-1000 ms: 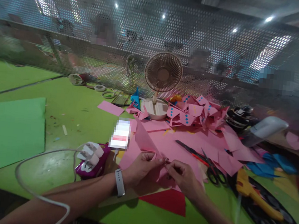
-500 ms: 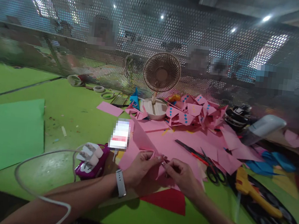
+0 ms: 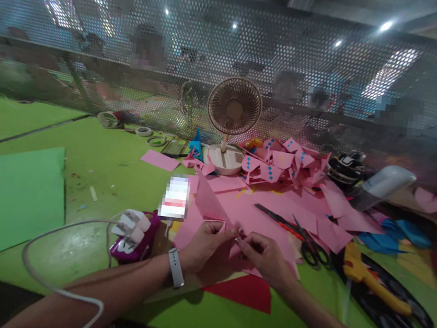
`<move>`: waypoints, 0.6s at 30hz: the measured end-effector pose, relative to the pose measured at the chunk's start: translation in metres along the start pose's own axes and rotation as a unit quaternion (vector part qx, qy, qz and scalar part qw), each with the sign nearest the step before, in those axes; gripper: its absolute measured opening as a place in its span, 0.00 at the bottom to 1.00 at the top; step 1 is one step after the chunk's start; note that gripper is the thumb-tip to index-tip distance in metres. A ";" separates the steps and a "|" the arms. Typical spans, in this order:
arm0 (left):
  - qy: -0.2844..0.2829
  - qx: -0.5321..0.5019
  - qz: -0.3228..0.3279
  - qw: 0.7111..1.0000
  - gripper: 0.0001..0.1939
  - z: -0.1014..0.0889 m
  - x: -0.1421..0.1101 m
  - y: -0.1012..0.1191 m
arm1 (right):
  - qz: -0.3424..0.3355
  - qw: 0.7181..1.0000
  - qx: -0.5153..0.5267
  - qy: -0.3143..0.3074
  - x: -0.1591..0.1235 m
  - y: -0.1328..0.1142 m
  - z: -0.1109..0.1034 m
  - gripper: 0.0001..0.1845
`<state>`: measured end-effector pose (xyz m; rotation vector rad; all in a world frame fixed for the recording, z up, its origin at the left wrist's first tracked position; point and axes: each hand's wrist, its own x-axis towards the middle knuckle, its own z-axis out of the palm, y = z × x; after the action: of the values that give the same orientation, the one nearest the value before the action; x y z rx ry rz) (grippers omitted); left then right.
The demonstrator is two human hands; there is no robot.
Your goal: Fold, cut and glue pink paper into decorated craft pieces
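Both of my hands meet over a pink paper sheet [image 3: 213, 205] near the front of the green table [image 3: 96, 160]. My left hand [image 3: 205, 244], with a white watch on its wrist, pinches a fold of that pink paper. My right hand [image 3: 266, 259] pinches the same fold from the right, fingertips almost touching the left ones. A red paper piece [image 3: 245, 292] lies flat just under my wrists.
Black scissors [image 3: 304, 242] lie right of my hands, a yellow glue gun [image 3: 370, 284] further right. A small fan [image 3: 232, 118] stands behind a heap of folded pink pieces [image 3: 285, 164]. A purple power strip with white plugs [image 3: 134, 233] sits to the left, a green sheet [image 3: 9, 198] beyond it.
My hands have stayed on the pink fold with only small finger shifts. The view has tilted slightly.
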<state>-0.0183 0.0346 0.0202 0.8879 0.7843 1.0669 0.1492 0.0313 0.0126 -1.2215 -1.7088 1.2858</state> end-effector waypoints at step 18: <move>-0.002 0.006 -0.002 1.000 0.11 -0.002 0.001 -0.001 | -0.008 1.000 0.001 -0.003 0.001 0.001 -0.001 0.17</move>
<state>-0.0192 0.0358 0.0178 0.8967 0.7900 1.0579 0.1504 0.0324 0.0125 -1.2010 -1.7172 1.2838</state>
